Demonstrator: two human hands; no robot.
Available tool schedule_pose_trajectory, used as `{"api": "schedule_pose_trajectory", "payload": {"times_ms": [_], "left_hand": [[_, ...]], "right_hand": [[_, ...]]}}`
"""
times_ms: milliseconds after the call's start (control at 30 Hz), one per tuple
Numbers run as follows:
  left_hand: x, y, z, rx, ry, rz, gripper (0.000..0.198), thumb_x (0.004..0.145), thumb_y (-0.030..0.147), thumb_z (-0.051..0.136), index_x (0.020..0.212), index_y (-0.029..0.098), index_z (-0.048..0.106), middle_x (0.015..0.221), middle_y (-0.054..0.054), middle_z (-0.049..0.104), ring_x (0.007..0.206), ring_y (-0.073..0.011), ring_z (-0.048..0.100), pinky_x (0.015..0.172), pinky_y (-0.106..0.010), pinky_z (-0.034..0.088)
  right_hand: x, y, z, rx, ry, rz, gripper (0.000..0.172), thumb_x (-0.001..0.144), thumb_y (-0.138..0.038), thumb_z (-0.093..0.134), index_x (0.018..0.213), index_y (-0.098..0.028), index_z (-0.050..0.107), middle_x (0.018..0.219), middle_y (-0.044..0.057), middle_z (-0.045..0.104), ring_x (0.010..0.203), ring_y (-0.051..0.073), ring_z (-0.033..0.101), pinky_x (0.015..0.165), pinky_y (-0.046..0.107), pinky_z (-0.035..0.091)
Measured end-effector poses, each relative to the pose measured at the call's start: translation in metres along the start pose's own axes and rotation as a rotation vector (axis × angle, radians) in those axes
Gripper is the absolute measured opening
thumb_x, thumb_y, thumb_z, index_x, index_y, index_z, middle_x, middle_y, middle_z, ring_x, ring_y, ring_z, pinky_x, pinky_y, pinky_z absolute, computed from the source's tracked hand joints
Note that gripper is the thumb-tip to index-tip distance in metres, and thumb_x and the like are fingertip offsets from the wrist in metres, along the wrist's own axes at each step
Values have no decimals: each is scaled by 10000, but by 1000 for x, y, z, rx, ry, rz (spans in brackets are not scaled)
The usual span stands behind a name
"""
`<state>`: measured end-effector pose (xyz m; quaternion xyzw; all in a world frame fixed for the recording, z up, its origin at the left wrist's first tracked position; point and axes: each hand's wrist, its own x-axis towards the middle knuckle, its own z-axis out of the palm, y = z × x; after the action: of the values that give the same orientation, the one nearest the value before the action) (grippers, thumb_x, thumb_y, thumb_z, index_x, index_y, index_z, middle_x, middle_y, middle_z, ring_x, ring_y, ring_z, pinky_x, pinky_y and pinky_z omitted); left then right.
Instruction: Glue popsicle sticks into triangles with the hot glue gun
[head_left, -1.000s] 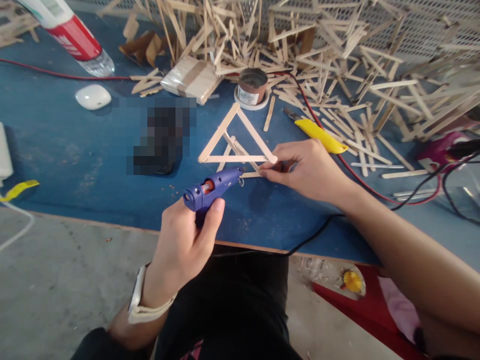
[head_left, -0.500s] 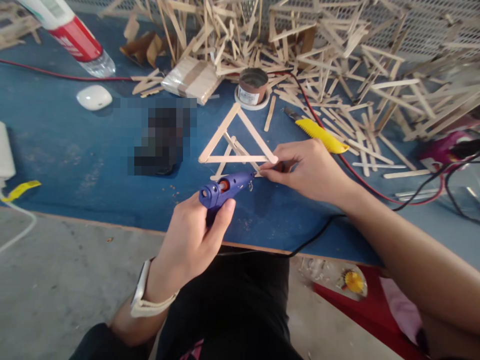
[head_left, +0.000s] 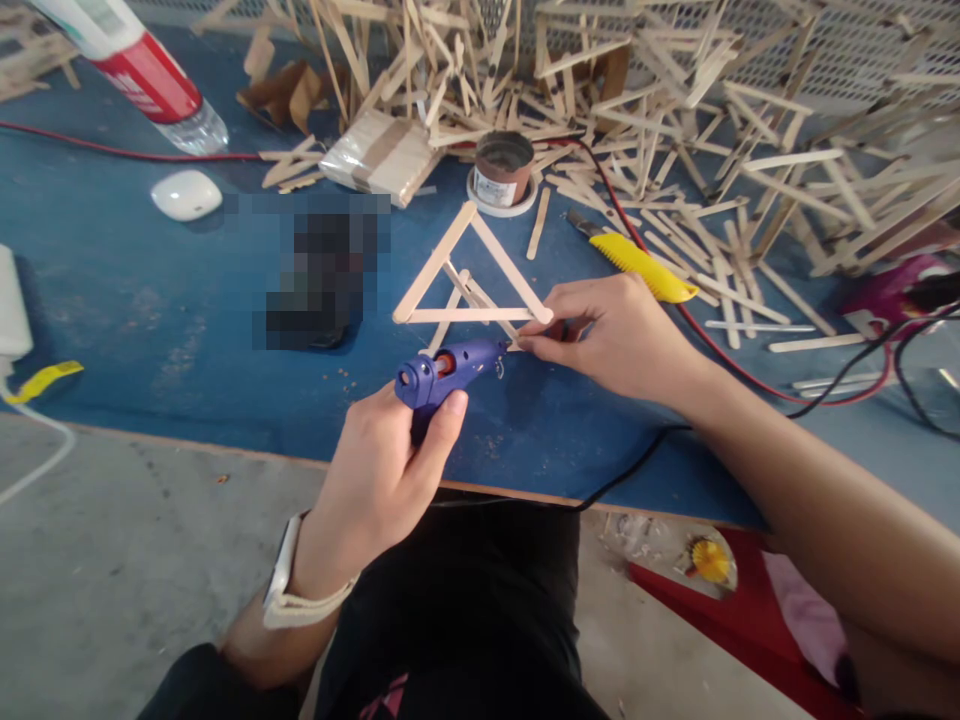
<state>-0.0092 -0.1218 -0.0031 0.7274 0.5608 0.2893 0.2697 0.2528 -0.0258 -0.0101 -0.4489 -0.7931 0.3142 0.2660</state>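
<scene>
My left hand [head_left: 397, 460] is wrapped round the handle of a blue-purple hot glue gun [head_left: 469, 362], whose nozzle points right toward my right fingertips. With thumb and fingers pinched, my right hand [head_left: 611, 330] grips the right corner of a frame of wooden craft sticks [head_left: 480, 315]. A triangle of sticks makes up the frame's upper face, and further sticks form a second triangle below and behind it. The nozzle tip is close to the lower right joint; whether it touches the wood I cannot tell. The glue gun covers part of the lower stick.
Behind the frame stand a small brown pot [head_left: 502, 170] on a white saucer and a wrapped pack of sticks [head_left: 379, 155]. A yellow utility knife [head_left: 641, 268] lies right of it. Many stick structures [head_left: 660, 110] fill the back. A black cable [head_left: 630, 475] crosses the table edge.
Both hands, the glue gun and the stick frame hold nearly the same places. The whole view has shifted very slightly.
</scene>
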Motion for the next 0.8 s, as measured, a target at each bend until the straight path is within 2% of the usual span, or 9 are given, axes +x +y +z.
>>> {"api": "schedule_pose_trajectory", "payload": {"times_ms": [200, 433, 800], "left_hand": [[2, 1, 0, 21, 14, -8, 364, 1113, 346, 556, 766, 243, 591, 598, 17, 611, 647, -186, 664, 747, -318, 532], [1, 2, 0, 36, 2, -13, 390, 1115, 348, 545, 740, 244, 568, 567, 28, 572, 576, -169, 601, 729, -311, 514], [3, 4, 0, 52, 7, -5, 391, 1098, 330, 546, 715, 250, 546, 563, 6, 573, 658, -202, 672, 691, -326, 509]], "right_hand": [[0, -1, 0, 12, 4, 4, 52, 899, -230, 821, 871, -260, 853, 842, -3, 805, 696, 175, 700, 711, 366, 547], [1, -2, 0, -5, -11, 10, 91, 910, -217, 825, 854, -284, 851, 845, 8, 803, 687, 195, 680, 699, 395, 535], [0, 0, -1, -22, 4, -4, 79, 920, -260, 823, 855, -296, 852, 847, 5, 800, 659, 184, 653, 680, 399, 534]]}}
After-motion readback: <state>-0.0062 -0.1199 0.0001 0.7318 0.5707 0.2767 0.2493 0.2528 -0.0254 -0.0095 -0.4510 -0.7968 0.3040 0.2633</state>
